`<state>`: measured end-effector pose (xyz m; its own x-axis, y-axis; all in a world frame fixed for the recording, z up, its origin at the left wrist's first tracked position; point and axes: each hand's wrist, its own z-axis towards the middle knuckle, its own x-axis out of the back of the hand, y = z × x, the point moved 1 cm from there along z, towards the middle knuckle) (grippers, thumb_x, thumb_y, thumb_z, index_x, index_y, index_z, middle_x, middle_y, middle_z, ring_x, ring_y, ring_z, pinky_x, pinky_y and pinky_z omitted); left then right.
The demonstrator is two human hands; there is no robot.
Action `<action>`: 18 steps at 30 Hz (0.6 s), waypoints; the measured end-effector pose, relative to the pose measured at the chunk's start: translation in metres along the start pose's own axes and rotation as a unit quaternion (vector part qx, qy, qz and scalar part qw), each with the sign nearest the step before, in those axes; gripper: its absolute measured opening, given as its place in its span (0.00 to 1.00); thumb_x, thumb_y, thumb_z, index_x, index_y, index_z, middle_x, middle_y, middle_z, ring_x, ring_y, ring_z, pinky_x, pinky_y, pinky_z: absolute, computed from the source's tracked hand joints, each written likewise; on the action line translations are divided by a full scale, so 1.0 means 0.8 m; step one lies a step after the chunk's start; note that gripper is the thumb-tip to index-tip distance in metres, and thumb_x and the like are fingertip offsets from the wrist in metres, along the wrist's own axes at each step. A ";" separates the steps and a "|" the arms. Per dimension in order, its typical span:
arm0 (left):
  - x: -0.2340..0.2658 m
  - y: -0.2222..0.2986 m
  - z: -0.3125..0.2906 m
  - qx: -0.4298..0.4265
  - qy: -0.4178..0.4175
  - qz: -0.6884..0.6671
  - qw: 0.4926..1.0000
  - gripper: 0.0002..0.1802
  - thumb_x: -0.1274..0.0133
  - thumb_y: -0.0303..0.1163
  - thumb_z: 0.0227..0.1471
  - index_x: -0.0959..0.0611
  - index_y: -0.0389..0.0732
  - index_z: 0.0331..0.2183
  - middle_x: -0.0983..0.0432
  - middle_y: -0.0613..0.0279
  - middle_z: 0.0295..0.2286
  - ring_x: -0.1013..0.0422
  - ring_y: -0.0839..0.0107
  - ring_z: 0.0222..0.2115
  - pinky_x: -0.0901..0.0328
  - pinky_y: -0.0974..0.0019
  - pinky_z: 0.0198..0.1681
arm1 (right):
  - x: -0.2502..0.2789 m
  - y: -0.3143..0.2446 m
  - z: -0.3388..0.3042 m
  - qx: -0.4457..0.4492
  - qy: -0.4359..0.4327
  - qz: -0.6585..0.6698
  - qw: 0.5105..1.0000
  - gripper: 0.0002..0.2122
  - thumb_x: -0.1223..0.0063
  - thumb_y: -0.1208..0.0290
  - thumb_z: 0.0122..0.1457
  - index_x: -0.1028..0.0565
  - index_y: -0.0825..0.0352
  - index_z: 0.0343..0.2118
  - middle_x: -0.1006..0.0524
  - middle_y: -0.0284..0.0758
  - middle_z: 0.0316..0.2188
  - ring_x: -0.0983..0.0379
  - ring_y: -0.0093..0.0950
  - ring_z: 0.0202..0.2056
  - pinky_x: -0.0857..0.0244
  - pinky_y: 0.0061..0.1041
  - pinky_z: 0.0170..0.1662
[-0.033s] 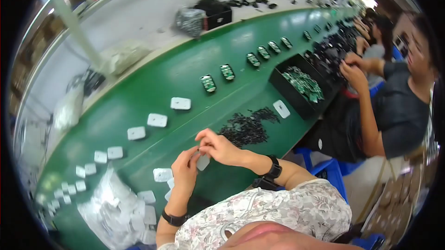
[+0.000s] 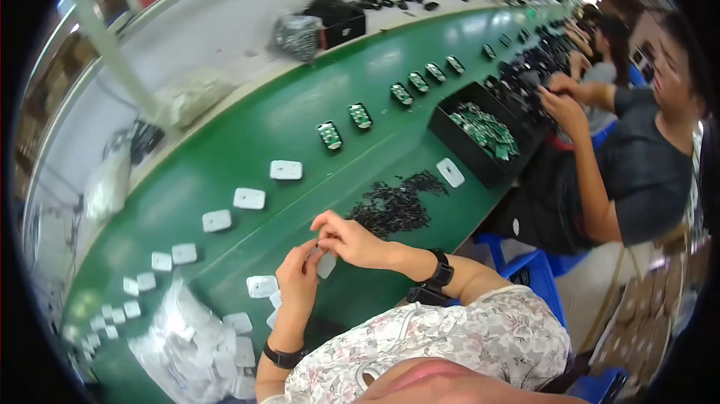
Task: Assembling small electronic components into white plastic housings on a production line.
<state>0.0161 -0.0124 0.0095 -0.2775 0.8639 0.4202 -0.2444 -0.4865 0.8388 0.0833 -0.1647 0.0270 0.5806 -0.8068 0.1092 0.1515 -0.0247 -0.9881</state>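
Observation:
My left hand is closed around one edge of a white rounded plastic cover, partly hidden by the fingers. My right hand bends over it from the right, thumb and index finger pinched together at the left fingertips. A tiny dark bit shows between the fingertips, too small to name. Just beyond my right hand spreads a pile of small black parts. Beside my left wrist lies another white cover, with more partly hidden behind the forearm.
A clear plastic bag of white covers lies at left. White covers and green circuit boards in black shells line the green table. A black box holds circuit boards. At right, a person handles something beside black parts.
The view has shifted slightly, so the table's things sit a little differently in the picture. My hands keep nearly the same pose. The neighbouring person's hands have moved slightly.

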 end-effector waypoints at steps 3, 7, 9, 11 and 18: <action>0.001 0.001 -0.004 -0.045 0.022 0.028 0.998 0.05 0.48 0.23 0.55 0.18 0.37 0.35 0.26 0.65 0.21 0.37 0.82 0.13 0.43 0.73 0.15 | -0.004 -0.003 -0.004 0.000 -0.031 -0.016 0.999 0.09 0.54 0.79 0.61 0.35 0.68 0.44 0.27 0.33 0.24 0.31 0.21 0.23 0.35 0.23 0.27; 0.003 0.015 -0.004 0.133 -0.020 -0.078 0.988 0.04 0.48 0.23 0.56 0.20 0.35 0.34 0.25 0.61 0.22 0.32 0.78 0.15 0.40 0.73 0.16 | -0.004 0.001 -0.012 0.028 0.019 0.018 0.999 0.03 0.50 0.77 0.59 0.29 0.69 0.34 0.27 0.35 0.25 0.31 0.25 0.24 0.35 0.27 0.28; 0.001 0.014 -0.007 0.179 -0.018 -0.147 0.973 0.04 0.50 0.23 0.58 0.21 0.34 0.35 0.25 0.62 0.22 0.33 0.80 0.14 0.42 0.75 0.14 | -0.001 0.002 -0.014 0.131 0.054 -0.101 0.985 0.03 0.46 0.76 0.56 0.28 0.69 0.31 0.28 0.37 0.28 0.29 0.32 0.27 0.34 0.29 0.31; -0.001 0.013 -0.009 0.186 -0.017 -0.216 0.958 0.04 0.51 0.24 0.59 0.24 0.34 0.36 0.25 0.60 0.23 0.34 0.80 0.12 0.44 0.77 0.13 | 0.000 -0.002 -0.018 0.123 0.050 -0.116 0.984 0.04 0.46 0.75 0.57 0.28 0.69 0.31 0.29 0.36 0.29 0.30 0.29 0.27 0.35 0.27 0.31; 0.001 0.010 -0.018 0.220 -0.008 -0.236 0.947 0.07 0.54 0.25 0.60 0.28 0.34 0.41 0.26 0.57 0.24 0.33 0.77 0.13 0.42 0.77 0.11 | -0.004 -0.001 -0.017 0.130 0.064 -0.172 0.974 0.05 0.44 0.73 0.57 0.27 0.69 0.32 0.31 0.36 0.29 0.32 0.29 0.25 0.36 0.26 0.30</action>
<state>0.0006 -0.0175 0.0118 -0.2185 0.9752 -0.0345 0.0741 0.0518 0.9959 0.0702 -0.1700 0.0257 0.3585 -0.8445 0.3978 0.5263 -0.1691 -0.8333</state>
